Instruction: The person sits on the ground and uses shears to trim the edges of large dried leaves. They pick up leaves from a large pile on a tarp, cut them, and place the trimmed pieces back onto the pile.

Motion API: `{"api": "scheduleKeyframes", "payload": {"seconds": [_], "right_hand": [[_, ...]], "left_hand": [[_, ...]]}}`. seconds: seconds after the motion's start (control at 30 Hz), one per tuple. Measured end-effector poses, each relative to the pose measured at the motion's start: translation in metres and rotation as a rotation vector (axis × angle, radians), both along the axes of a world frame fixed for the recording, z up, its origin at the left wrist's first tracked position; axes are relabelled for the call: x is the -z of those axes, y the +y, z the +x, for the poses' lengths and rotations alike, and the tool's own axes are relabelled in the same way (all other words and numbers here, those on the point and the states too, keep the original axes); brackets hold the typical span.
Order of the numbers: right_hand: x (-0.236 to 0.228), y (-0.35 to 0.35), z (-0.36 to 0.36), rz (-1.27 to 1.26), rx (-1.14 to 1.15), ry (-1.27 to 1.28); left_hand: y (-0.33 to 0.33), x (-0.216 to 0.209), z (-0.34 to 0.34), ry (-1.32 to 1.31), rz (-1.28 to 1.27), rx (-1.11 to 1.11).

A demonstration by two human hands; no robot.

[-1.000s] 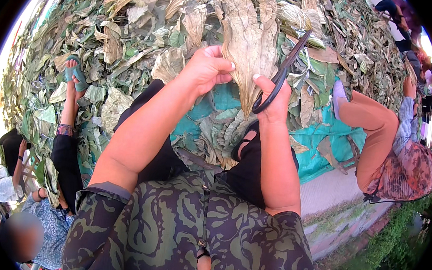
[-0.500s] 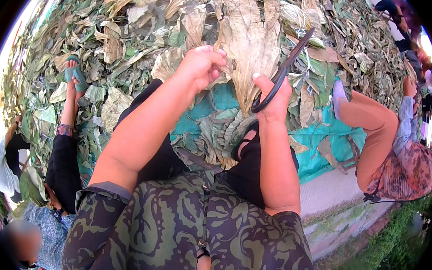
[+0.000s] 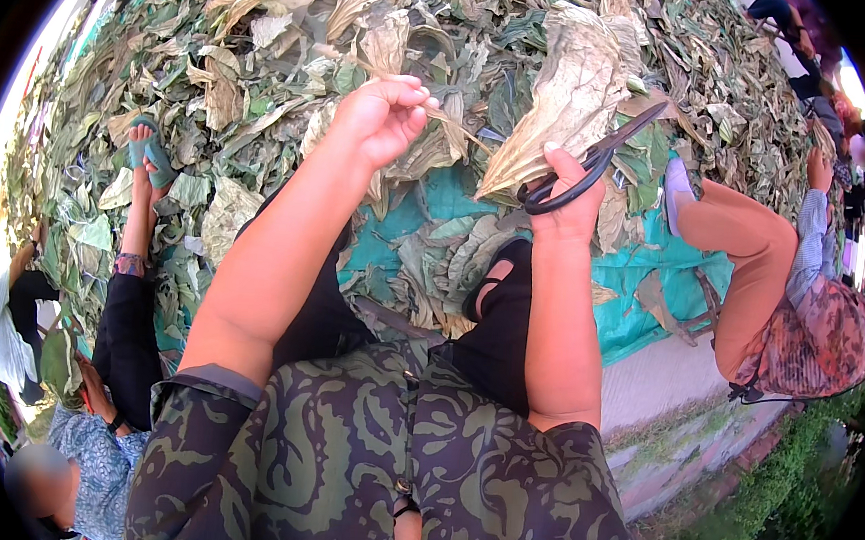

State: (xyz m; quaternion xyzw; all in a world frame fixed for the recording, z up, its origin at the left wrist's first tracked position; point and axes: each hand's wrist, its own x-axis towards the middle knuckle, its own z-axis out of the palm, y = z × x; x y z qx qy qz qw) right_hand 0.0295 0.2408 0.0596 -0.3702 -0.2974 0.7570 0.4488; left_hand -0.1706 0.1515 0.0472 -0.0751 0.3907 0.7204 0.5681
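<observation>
My left hand is closed in a pinch on a thin brown strip, which looks like a leaf's stalk or torn edge. One end of it points up and left, the other slants toward the leaf in my right hand. My right hand is shut, its thumb pressing the narrow end of a large, pale dried leaf. Black-handled scissors hang in the same hand, blades pointing up and right. Whether the strip still joins the leaf I cannot tell.
Dried leaves cover a green tarp before me. My black shoe is among them. Seated people are on both sides: a bare foot in a green sandal at left, a bent knee at right. A low wall edges the grass.
My right hand has swung the leaf and scissors to the right, and the leaf now tilts. My left hand has drawn away left with the thin strip in its pinch.
</observation>
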Motion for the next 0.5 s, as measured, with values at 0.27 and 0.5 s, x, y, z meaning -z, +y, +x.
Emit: {"api": "scheduleKeyframes", "payload": {"seconds": [0.27, 0.5], "right_hand": [[0.009, 0.017, 0.012, -0.006, 0.146, -0.162], [-0.002, 0.024, 0.014, -0.090, 0.280, 0.035]], "left_hand": [[-0.005, -0.012, -0.010, -0.020, 0.128, 0.106], [-0.018, -0.017, -0.031, -0.072, 0.334, 0.149]]}}
